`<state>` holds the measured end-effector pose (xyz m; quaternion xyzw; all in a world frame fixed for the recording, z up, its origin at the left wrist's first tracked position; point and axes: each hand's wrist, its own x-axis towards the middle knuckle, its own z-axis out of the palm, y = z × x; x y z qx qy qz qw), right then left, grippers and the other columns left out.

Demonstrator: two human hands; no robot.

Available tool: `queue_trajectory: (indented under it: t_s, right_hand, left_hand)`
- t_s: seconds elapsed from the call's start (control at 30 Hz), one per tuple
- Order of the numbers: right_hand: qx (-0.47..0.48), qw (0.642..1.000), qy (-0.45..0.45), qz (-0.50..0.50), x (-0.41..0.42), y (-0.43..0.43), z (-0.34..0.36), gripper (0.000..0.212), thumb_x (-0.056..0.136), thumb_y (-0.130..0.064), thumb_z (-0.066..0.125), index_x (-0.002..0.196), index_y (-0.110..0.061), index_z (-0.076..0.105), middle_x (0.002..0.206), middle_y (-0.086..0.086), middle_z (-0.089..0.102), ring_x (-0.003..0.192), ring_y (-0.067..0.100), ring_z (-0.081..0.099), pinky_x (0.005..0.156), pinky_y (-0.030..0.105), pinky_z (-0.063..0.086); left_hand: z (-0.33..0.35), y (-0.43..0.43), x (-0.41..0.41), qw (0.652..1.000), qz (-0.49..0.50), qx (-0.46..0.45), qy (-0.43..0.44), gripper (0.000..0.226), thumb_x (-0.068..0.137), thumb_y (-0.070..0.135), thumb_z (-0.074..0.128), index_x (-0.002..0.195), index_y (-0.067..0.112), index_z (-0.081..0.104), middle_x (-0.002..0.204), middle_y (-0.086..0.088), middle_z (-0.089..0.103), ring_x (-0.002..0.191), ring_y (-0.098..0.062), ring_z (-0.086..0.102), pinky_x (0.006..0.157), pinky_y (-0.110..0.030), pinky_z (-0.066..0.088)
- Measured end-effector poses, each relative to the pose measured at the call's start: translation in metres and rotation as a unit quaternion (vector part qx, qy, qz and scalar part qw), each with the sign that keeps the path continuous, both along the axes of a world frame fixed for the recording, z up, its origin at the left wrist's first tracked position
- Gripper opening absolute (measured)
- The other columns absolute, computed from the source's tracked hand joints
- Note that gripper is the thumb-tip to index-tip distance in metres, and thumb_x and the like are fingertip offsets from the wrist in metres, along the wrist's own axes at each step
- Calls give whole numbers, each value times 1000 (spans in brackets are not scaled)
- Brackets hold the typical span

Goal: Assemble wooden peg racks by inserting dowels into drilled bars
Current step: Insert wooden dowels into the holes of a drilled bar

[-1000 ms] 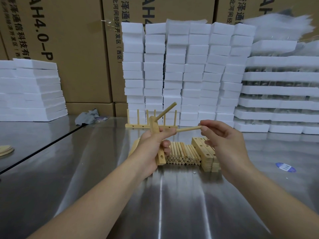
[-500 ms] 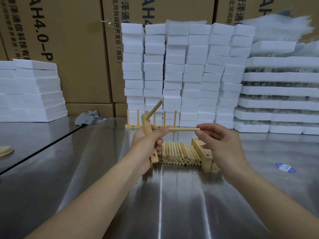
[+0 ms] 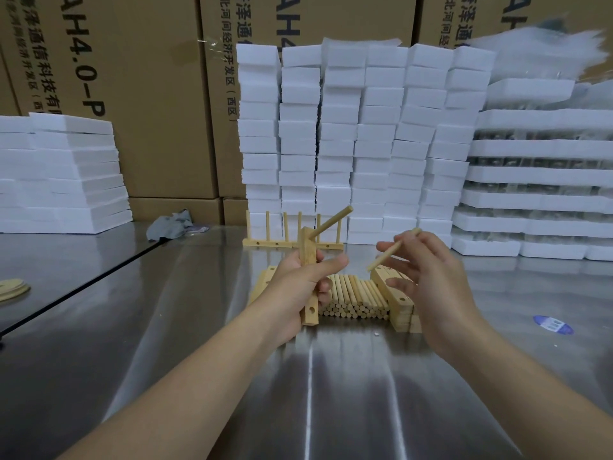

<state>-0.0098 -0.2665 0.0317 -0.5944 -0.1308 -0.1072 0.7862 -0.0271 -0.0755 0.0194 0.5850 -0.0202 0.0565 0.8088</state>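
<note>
Steel bench [image 3: 308,376] before foam stacks [image 3: 365,144]: peg-rack assembly.
Left hand [image 3: 298,287] grips a drilled bar [image 3: 307,247] upright, one seated dowel [image 3: 331,220] slanting up-right from its top; right hand [image 3: 438,287] pinches a loose dowel [image 3: 381,259], apart from the bar. Dowel pile [image 3: 355,297] lies just beyond; finished rack [image 3: 265,242] farther.

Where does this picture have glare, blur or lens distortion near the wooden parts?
Head view: bright glare streaks run down the steel table; the right hand and its dowel are slightly motion-blurred; the foam at top right is smeared; the wide lens bends the cardboard boxes at the edges; the bar in the left hand is sharp.
</note>
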Motion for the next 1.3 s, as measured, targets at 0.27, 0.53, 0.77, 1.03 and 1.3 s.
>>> queue_trajectory:
  t_s: [0.27, 0.53, 0.77, 1.03, 1.3]
  right_hand:
    - [-130, 987, 14, 89, -5, 5, -4, 23, 107, -32, 58, 98, -22, 78, 77, 4, 68, 67, 14, 64, 57, 23, 48]
    - [-98, 984, 5, 147, -12, 14, -7, 21, 105, -35, 63, 112, -15, 61, 101, 9, 82, 89, 23, 81, 59, 18, 55]
    - [2, 998, 1, 57, -5, 5, -4, 15, 96, -26, 76, 105, -14, 73, 99, -1, 79, 93, 14, 76, 66, 26, 58]
    - [49, 994, 14, 95, -2, -1, -2, 27, 92, -22, 81, 117, -17, 74, 107, 9, 81, 100, 21, 79, 69, 25, 62]
    - [18, 997, 2, 69, -1, -4, -3, 23, 92, -23, 81, 114, -15, 77, 107, 5, 82, 99, 25, 80, 58, 21, 58]
  left_hand:
    - [6, 1, -2, 994, -55, -75, 54, 22, 100, 34, 55, 97, 12, 56, 76, -3, 59, 55, -13, 45, 50, -24, 36]
    - [4, 0, -3, 991, -118, -29, 56, 33, 95, 35, 77, 104, 14, 53, 78, -1, 62, 55, -11, 49, 47, -20, 40]
    - [-2, -5, -3, 993, -116, 13, 12, 41, 83, 14, 90, 102, 16, 54, 77, -1, 64, 60, -10, 52, 48, -19, 38]
    - [-5, -2, -1, 997, -73, 24, 1, 51, 76, 7, 94, 104, 14, 51, 76, -1, 62, 61, -11, 58, 47, -20, 43]
    - [-6, 8, 7, 999, -25, -34, 4, 47, 85, 10, 88, 106, 17, 46, 106, -15, 82, 59, -9, 57, 42, -19, 42]
